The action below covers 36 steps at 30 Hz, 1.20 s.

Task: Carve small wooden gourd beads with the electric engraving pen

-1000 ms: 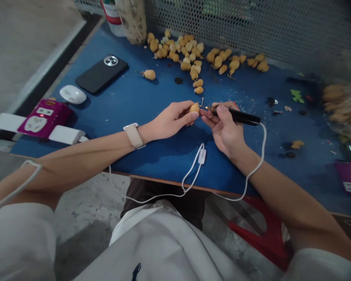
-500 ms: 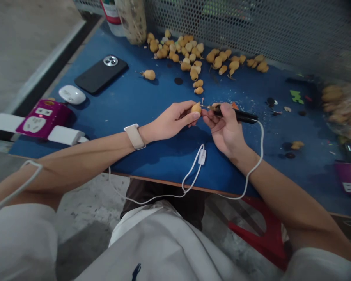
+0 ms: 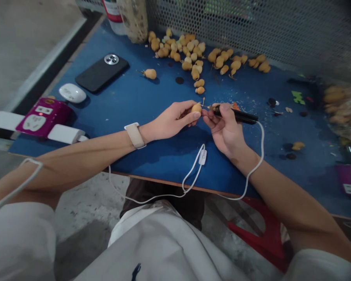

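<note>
My left hand (image 3: 172, 121) pinches a small tan bottle gourd (image 3: 196, 108) between thumb and fingers. My right hand (image 3: 224, 128) is shut on a black corded wood-burning pen (image 3: 236, 115), and its thin metal tip sits close to the gourd's side. A white cable (image 3: 259, 148) runs from the pen's rear end, past my right wrist, towards the table's front edge. It carries a small white inline switch (image 3: 202, 157). A pale watch strap (image 3: 135, 135) circles my left wrist.
On the blue table (image 3: 152, 105) lie heaps of small gourds (image 3: 190, 58), a black phone (image 3: 101, 73), a white oval case (image 3: 72, 93) and a magenta socket (image 3: 43, 122) on a white power strip (image 3: 64, 134). A clear bag of gourds (image 3: 341, 109) stands right; wire mesh (image 3: 236, 23) stands behind.
The gourd has shifted slightly right in my left hand. The pen has tilted a little in my right hand, with its tip staying near the gourd.
</note>
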Tool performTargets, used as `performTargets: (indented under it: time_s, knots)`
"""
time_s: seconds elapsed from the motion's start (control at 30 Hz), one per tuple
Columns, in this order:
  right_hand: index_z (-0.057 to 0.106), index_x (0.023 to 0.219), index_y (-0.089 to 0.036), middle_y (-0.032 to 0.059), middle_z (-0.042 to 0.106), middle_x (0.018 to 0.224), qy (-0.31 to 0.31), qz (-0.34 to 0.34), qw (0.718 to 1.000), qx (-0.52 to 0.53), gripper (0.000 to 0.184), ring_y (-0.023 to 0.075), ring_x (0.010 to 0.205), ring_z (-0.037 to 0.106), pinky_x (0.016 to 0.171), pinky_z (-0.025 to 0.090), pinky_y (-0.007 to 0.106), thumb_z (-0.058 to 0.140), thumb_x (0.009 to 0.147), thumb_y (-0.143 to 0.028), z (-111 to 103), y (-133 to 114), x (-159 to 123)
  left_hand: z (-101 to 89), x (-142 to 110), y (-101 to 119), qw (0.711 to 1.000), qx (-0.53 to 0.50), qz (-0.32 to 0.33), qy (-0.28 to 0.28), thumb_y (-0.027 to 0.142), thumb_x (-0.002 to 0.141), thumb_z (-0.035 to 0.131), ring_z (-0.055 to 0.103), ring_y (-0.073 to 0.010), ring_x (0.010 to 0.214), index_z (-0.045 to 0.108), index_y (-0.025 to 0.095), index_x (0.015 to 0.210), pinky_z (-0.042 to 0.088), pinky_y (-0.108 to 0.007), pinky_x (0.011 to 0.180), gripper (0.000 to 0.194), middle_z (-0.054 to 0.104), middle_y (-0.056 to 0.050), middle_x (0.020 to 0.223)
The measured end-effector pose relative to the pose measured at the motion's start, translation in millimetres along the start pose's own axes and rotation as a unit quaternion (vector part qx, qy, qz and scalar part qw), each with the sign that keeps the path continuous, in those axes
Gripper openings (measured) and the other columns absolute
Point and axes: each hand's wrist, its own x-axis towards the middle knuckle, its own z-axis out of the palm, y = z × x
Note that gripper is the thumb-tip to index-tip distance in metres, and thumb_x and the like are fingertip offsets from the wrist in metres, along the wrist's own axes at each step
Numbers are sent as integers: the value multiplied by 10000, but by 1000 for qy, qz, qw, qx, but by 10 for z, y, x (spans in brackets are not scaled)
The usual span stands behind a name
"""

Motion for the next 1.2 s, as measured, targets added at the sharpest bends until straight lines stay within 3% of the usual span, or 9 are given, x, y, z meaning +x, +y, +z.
performTargets:
  time_s: [0.63, 0.97, 1.2]
  knots:
    - [738, 929, -307, -44, 858, 877, 12, 9, 1000, 13, 546, 275, 1131, 925, 1028, 777, 415, 1025, 764, -741, 52, -45, -27, -4, -11, 19, 1000, 2, 10, -2, 857, 1107, 613, 673, -150, 767, 638, 212, 962, 564, -284, 725, 661, 725, -50, 855]
    - [770, 936, -312, -50, 843, 841, 12, 14, 998, 53, 513, 240, 1074, 928, 988, 774, 350, 1021, 783, -734, 64, -41, -48, 1, -3, -28, 1000, -18, 20, 0, 828, 1115, 637, 673, -134, 765, 659, 196, 974, 556, -259, 732, 648, 722, -47, 853]
    - [744, 944, -309, -45, 847, 868, 15, 26, 999, 41, 499, 255, 1144, 921, 1023, 772, 377, 1010, 812, -709, 75, -70, -57, 2, -7, -22, 1000, -17, 19, 4, 841, 1106, 640, 669, -133, 761, 656, 197, 963, 565, -259, 737, 660, 727, -47, 856]
